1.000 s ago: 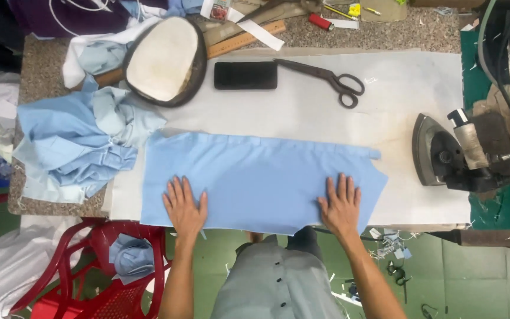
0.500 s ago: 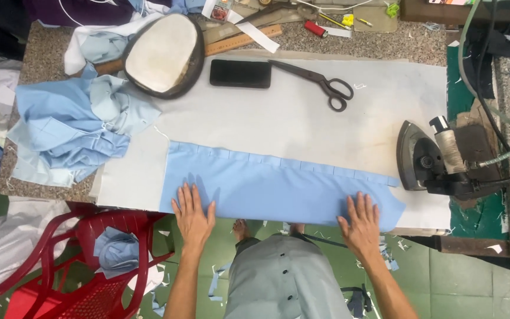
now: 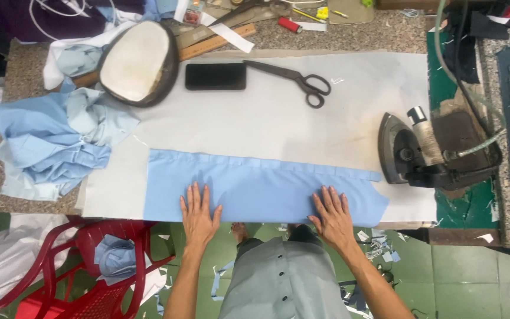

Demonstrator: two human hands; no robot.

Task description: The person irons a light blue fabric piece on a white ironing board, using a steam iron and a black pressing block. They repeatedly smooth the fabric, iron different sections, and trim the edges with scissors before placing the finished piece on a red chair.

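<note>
A long strip of light blue fabric (image 3: 255, 183) lies flat on the white padded pressing surface (image 3: 278, 118), its lower edge along the table's near edge. My left hand (image 3: 199, 212) rests palm down on the fabric's lower left part, fingers spread. My right hand (image 3: 333, 215) presses flat on the lower right part, fingers apart too. Neither hand holds anything.
A dark iron (image 3: 429, 150) sits on its side at the right with a hose. Black scissors (image 3: 293, 80), a black phone (image 3: 215, 76) and an oval pressing pad (image 3: 137, 62) lie at the back. Crumpled blue cloth (image 3: 54, 142) is piled left; a red chair (image 3: 84, 266) stands below.
The blue fabric now shows as a narrower strip nearer the table's front edge. Both hands have slid toward that edge with it. The view shifted.
</note>
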